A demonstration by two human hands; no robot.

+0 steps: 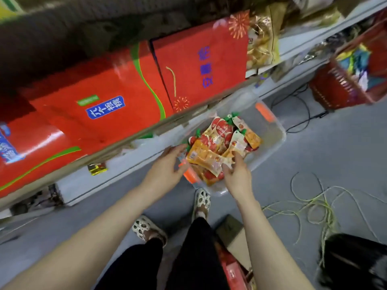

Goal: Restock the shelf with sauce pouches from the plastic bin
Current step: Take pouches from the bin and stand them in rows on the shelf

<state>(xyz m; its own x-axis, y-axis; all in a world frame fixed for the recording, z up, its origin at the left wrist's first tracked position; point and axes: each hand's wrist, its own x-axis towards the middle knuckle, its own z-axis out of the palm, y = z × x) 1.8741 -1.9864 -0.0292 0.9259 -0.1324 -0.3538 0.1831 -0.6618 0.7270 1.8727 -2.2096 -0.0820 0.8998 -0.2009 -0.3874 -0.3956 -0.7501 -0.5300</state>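
The right hand (237, 173) pinches the lower end of an orange pouch (202, 157), with the thumb on top and the fingers curled beneath it. The left hand (167, 162) is spread, its fingers nearly straight and reaching toward the left edge of the same pouch. Whether it touches the pouch cannot be determined. The two hands are apart, one on each side of the pouch, and both are over the near end of the plastic bin (279, 132).

The bin is clear, with an orange latch (265, 111) at the far end and another at the near end. It contains a loose pile of sauce pouches (225, 133), red and orange, several with green caps. The held pouch lies on top of this pile, inside the bin's outline.

The bin sits on a grey floor (339, 160), just beside the shelf (134, 136). The shelf edge runs diagonally above the bin. Large red cartons (100, 114) lie on the shelf, with snack bags (261, 42) further along. A red basket (339, 86) holding mixed packets stands well beyond the bin. Black cables (301, 116) and a tangle of pale green string (318, 203) lie on the floor. The person's feet, in patterned sandals (202, 200), are near the bin's near end. A cardboard box (234, 233) lies beside the right leg.
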